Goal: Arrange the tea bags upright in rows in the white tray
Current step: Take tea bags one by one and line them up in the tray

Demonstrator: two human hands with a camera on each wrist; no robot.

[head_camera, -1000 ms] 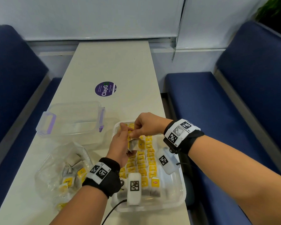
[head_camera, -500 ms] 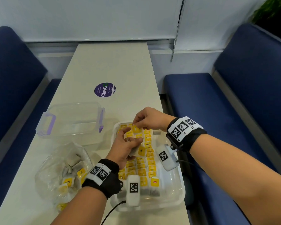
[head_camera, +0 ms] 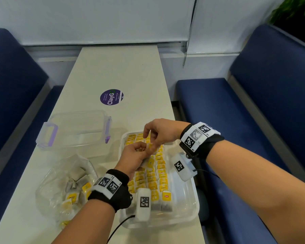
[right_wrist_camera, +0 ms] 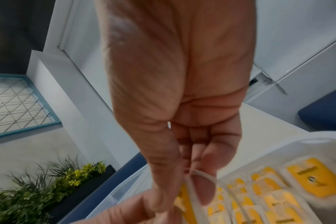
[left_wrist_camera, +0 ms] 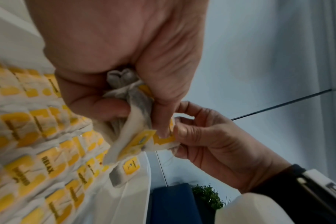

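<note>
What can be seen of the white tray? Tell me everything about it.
The white tray is a shallow, translucent white plastic rectangle with rounded corners and a raised rim. It sits flat at the near right edge of the table, beside a clear lidded box and a plastic bag. Rows of upright yellow-tagged tea bags fill its left and middle; its right side is bare. Both hands work above its far end.

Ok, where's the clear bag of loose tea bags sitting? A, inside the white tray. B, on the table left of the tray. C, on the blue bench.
B: the clear bag lies on the table, left of the white tray.
</note>
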